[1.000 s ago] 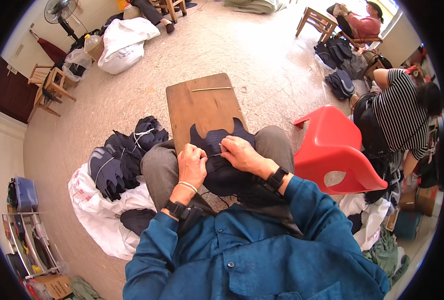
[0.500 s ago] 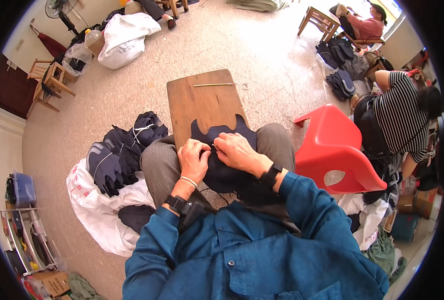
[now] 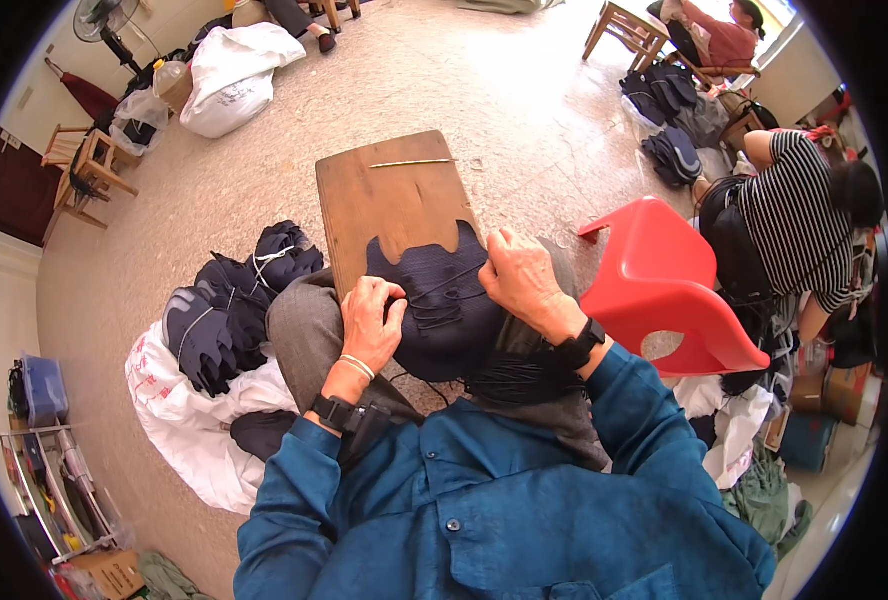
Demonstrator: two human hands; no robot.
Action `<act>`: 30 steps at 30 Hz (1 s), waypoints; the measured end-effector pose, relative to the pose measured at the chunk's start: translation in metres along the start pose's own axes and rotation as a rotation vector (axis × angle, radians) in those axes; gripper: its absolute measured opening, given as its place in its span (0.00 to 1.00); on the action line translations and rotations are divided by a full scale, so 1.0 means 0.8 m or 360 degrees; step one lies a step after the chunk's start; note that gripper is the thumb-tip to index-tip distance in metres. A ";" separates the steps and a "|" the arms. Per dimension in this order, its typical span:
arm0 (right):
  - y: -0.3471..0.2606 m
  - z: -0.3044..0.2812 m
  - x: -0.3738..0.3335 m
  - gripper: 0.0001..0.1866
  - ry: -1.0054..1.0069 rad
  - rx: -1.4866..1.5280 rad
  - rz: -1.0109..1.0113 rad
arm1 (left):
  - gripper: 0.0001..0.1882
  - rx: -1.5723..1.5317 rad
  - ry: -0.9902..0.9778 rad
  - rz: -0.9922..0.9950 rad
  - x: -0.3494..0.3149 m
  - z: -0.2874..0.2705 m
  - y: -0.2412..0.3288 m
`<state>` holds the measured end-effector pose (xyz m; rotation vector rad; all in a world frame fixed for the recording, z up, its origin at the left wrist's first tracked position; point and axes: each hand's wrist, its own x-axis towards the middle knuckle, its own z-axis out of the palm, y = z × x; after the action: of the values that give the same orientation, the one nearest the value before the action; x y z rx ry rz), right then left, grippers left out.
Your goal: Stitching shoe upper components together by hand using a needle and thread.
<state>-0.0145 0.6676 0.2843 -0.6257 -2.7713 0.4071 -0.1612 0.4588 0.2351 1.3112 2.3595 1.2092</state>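
A dark navy fabric piece (image 3: pixel 429 345), cut like a flat shoe upper with two horn-like points, lies over my lap and the near end of the wooden board. Thin dark cord (image 3: pixel 448 290) crosses its middle in a zigzag. At the piece's left edge my left hand (image 3: pixel 370 322) is closed, thumb and fingers gripping the fabric. My right hand (image 3: pixel 526 280) is closed in a pinch by the right edge, with a taut strand running from the lacing to its fingers. A bundle of dark cord (image 3: pixel 524 377) rests on my lap, below the fabric.
A thin stick (image 3: pixel 409 163) lies on the wooden board (image 3: pixel 389 200). Bundled dark pieces (image 3: pixel 204 335) sit on a white sack (image 3: pixel 169 410) at left. At right stands a red plastic stool (image 3: pixel 654 260), with a person in a striped top (image 3: pixel 789 220) beyond it.
My right hand has moved right, away from my left hand, drawing the cord out. The laced middle of the fabric has come into sight. The whole view has shifted slightly.
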 end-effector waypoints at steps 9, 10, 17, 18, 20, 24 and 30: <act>0.002 0.017 -0.008 0.08 0.0108 0.0150 -0.0117 | 0.12 0.0044 -0.0029 -0.0088 0.004 0.003 0.017; -0.002 0.020 -0.014 0.07 0.0109 0.0319 -0.0048 | 0.12 0.0044 -0.0030 -0.0078 0.004 0.002 0.021; -0.008 0.015 -0.016 0.06 0.0093 0.0681 0.0185 | 0.10 0.0467 0.0043 0.0562 0.011 0.031 0.064; -0.007 0.013 -0.014 0.06 -0.0005 0.0803 0.0259 | 0.10 0.0453 0.0026 0.0563 0.015 0.037 0.062; -0.007 0.014 -0.012 0.06 -0.0104 0.0927 0.0336 | 0.06 0.0376 0.0085 0.0562 0.016 0.042 0.056; 0.000 0.023 -0.011 0.03 -0.0289 0.2193 0.0725 | 0.03 -0.0002 0.0094 0.0119 0.005 0.020 0.032; -0.009 0.027 -0.009 0.04 -0.0390 0.2894 0.0974 | 0.02 -0.0443 0.0144 -0.0298 0.002 0.010 0.015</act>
<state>-0.0177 0.6538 0.2653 -0.7432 -1.1541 2.5840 -0.1501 0.4677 0.2390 0.9455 2.2114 1.4973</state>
